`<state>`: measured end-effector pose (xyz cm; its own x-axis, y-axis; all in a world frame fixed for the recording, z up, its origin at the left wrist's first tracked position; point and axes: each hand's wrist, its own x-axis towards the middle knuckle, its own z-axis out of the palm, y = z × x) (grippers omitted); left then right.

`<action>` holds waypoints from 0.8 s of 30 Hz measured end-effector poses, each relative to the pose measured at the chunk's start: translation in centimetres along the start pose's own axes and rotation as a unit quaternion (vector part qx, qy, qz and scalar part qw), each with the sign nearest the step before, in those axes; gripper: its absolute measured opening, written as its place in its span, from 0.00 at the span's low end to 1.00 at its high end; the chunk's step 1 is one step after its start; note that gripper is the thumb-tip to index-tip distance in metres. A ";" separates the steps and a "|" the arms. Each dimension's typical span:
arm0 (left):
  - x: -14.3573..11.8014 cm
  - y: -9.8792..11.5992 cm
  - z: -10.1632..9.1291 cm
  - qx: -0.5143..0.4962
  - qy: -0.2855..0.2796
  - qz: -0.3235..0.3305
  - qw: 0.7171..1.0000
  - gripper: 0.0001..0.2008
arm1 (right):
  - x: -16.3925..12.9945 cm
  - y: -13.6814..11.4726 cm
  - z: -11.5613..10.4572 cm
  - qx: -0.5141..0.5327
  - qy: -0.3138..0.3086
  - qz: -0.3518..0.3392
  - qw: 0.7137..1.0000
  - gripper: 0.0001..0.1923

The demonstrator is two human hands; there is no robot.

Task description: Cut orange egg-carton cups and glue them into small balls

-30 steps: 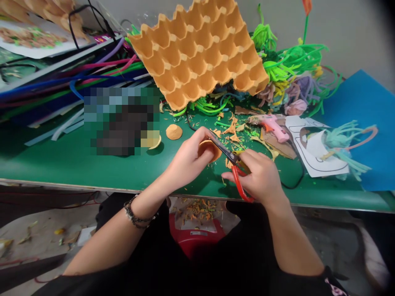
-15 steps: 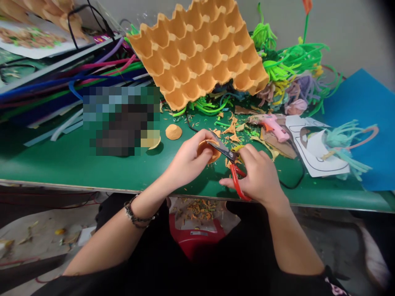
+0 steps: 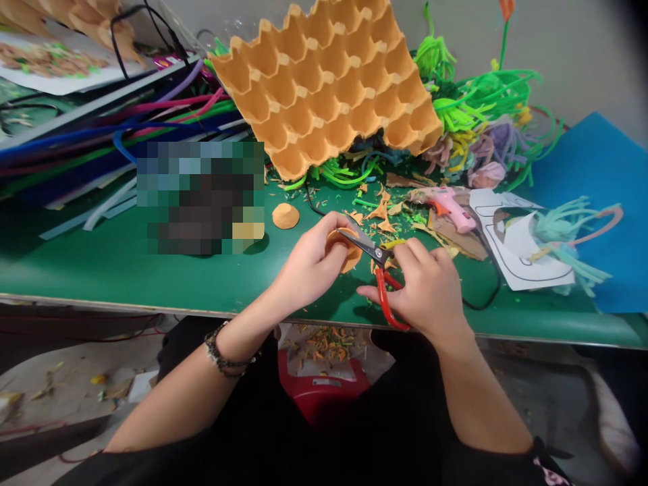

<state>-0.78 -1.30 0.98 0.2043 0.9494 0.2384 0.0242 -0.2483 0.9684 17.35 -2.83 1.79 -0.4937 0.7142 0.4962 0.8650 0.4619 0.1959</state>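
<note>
My left hand (image 3: 316,260) is closed on a small orange egg-carton cup (image 3: 350,260), thumb inside it and fingers around the outside. In my right hand (image 3: 428,287) is a pair of red-handled scissors (image 3: 387,307), their dark blades pointing left across the cup's rim. The blades look nearly together; whether they bite into the rim I cannot tell. Left of my hands, a cut cup (image 3: 286,216) lies on the green table (image 3: 167,273). Orange cut scraps (image 3: 383,210) are scattered just beyond the scissors.
An orange egg tray (image 3: 329,88) leans at the back, near bundles of green pipe cleaners (image 3: 466,108). At the right lie a pink glue gun (image 3: 453,208), a white paper cutout (image 3: 526,250) and a blue sheet (image 3: 592,202). A red bin (image 3: 324,395) with scraps stands below the table edge.
The scissors and my right hand have shifted slightly to the left, and the handles look closer together. My left hand keeps its hold on the cup.
</note>
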 end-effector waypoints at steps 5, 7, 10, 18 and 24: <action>-0.1 -0.3 0.1 0.064 0.034 0.036 0.997 0.13 | 0.0 -0.1 -0.4 0.032 -0.003 0.007 0.999 0.34; -0.2 -0.2 0.1 0.095 0.033 0.047 0.994 0.16 | -0.1 0.0 -0.5 0.039 -0.008 0.014 0.999 0.32; -0.2 -0.2 0.1 0.121 0.028 0.051 0.991 0.17 | -0.1 0.2 -0.4 0.052 -0.005 0.026 0.998 0.30; -0.1 0.0 -0.1 0.108 0.057 0.049 0.991 0.16 | 0.0 0.5 0.2 0.135 0.016 0.040 0.990 0.28; -0.1 0.1 -0.1 0.081 0.077 0.049 0.993 0.17 | 0.3 0.6 0.1 0.144 -0.036 0.059 0.987 0.37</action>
<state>-0.91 -1.38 1.10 0.0617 0.9341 0.3517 0.1710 -0.3571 0.9183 17.73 -2.24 1.96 -0.4054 0.8024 0.4380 0.8607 0.4965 -0.1130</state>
